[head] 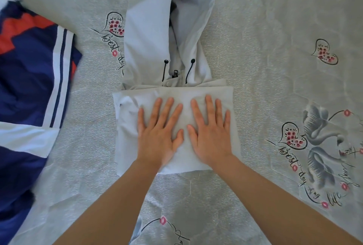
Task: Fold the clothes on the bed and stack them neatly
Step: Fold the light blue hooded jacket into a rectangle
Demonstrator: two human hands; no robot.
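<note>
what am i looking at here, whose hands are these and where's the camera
There is no machine here: a person is folding laundry, and the single picture comes from a camera worn on their head, looking down at a bed. The left hand and right hand lie flat, fingers straight, pressing on the folded body of a pale hooded jacket; nothing is gripped. Its hood, with two black drawcords, stretches away from them, not yet folded. A navy, white and red garment lies at the left on the patterned bedsheet.
</note>
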